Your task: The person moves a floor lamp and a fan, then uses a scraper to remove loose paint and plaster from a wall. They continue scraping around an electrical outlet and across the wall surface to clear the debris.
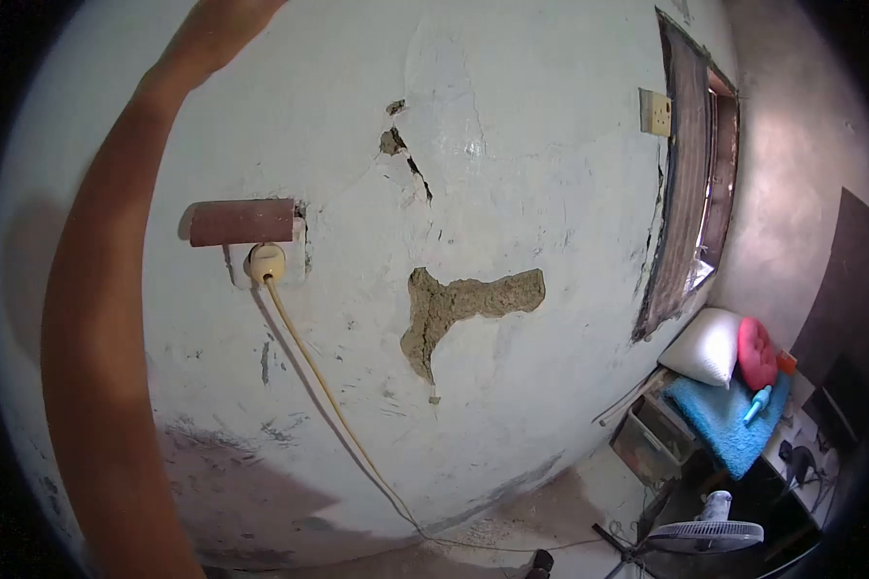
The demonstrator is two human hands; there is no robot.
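My left arm (97,289) reaches up along the left side of the wall (570,174). Only the wrist end of my left hand (230,27) shows at the top edge; its fingers are out of frame, so what they touch or hold is hidden. My right hand is out of view. Below and right of the left hand, a reddish-brown rounded piece (241,222) sits on the wall. Under it a round cream plug (266,261) is in a wall socket, and its cable (333,396) hangs toward the floor.
The wall has a patch of missing plaster (473,297) and a crack (417,176). At right are a curtained window (690,183), a switch plate (656,113), a white pillow (707,347), a red cushion (757,353), a blue cloth (719,425) and a fan (707,536).
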